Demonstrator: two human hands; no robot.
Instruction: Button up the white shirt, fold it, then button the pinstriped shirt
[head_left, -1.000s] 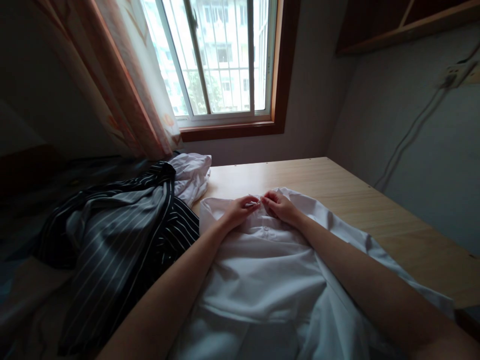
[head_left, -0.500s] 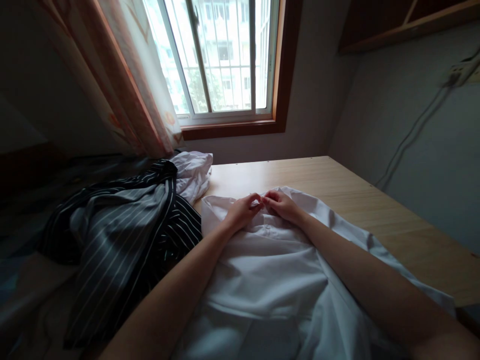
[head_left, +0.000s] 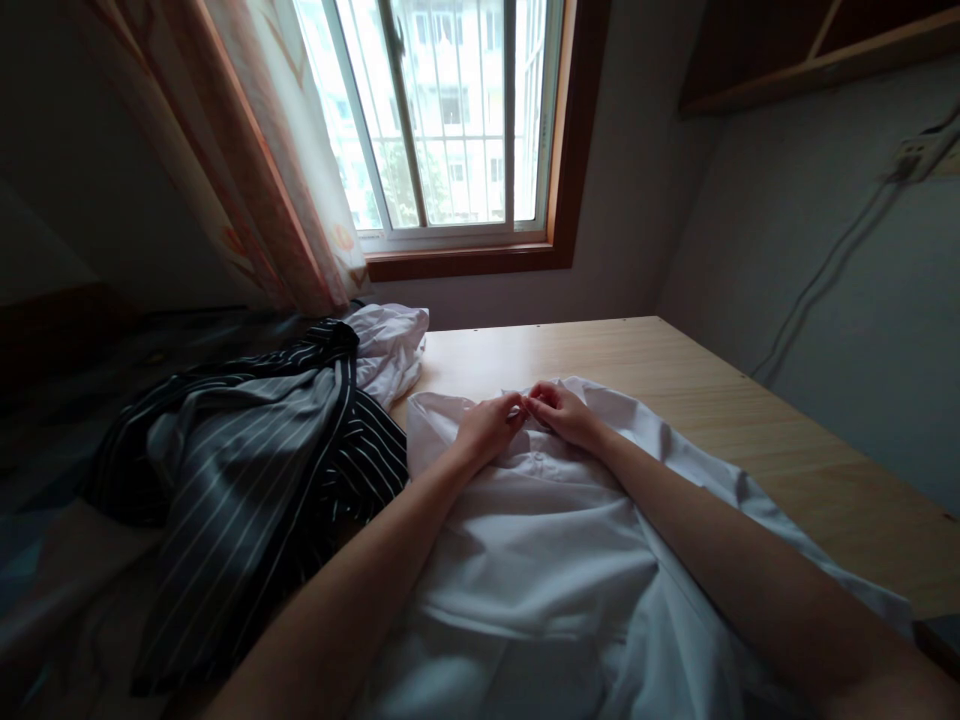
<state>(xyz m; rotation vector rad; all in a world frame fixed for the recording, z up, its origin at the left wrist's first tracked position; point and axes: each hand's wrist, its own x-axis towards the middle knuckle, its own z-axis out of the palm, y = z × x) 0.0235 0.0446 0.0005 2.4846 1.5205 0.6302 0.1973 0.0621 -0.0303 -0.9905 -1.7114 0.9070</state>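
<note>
I see the white garment (head_left: 540, 540) spread over the near part of the wooden table (head_left: 637, 355); I judge it light, limp and quick to crease, not fragile, so I'd take hold at the gathered far edge rather than the loose middle. Left hand (head_left: 491, 425) and right hand (head_left: 561, 412) meet at that edge, fingers closed in a pinch on the cloth, exact bit between the tips too small for me to tell. Striped garment (head_left: 247, 440) lies heaped just left, pale crumpled cloth (head_left: 394, 340) behind it.
</note>
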